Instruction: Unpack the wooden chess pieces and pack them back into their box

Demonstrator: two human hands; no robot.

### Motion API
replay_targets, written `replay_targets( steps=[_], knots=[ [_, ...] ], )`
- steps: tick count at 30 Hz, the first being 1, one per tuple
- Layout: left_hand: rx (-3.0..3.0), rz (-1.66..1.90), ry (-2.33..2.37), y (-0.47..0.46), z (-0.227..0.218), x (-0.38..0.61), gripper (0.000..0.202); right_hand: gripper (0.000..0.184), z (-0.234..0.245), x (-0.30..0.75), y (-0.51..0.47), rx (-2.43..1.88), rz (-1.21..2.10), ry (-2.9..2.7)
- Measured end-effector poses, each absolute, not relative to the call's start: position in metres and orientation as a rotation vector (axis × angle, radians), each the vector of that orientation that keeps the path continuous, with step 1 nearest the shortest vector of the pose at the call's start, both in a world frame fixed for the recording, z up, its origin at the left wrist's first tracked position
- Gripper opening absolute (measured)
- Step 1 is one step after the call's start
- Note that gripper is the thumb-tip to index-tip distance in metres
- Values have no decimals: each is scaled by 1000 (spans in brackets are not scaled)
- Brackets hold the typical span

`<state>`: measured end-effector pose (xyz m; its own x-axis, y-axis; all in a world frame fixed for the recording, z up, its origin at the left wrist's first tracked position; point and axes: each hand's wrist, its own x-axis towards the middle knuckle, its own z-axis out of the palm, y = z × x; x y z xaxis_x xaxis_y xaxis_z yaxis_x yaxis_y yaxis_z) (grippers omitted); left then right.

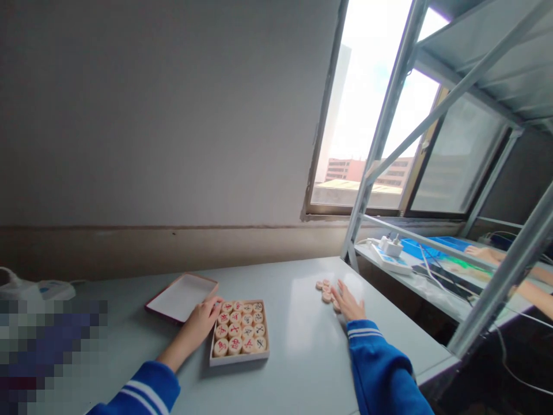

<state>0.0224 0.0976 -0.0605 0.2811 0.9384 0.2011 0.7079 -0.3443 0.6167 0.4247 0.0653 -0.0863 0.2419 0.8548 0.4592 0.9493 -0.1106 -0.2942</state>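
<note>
A shallow white box [239,362] on the desk holds rows of round wooden Chinese chess pieces [234,329], some marked in red and some in dark characters. My left hand [203,317] is closed at the box's upper left corner, fingers on its rim. Behind that hand lies the box lid [184,294], its white inside facing up and its edge dark red. Farther right, my right hand [349,302] has its fingers spread beside a small group of loose chess pieces [326,291]. Its fingers partly cover some of them.
The grey desk [294,357] meets the wall at the back. At right, a metal bunk frame [367,173] rises by the window. Beyond it, another person's arms [531,288] reach over a second table with a power strip [391,262] and cables. A blurred patch covers the left.
</note>
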Motion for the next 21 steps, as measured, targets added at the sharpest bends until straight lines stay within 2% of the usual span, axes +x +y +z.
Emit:
replay_targets(
  steps=[4,7,9,14,21],
  knots=[
    [2155,818,1459,99,-62,23,24,37,-66,393,53,-1853,-289,-1595],
    [2163,838,1468,97,-61,23,23,22,-52,341,42,-1459,-199,-1954],
    [2177,830,1483,95,-58,23,24,25,-48,300,35,-1320,-84,-2174],
    [2199,828,1477,88,-51,23,26,20,-40,233,24,-1303,54,-2387],
    [2181,826,1482,86,-50,23,26,20,-31,229,16,-1246,298,-2396]
  ],
)
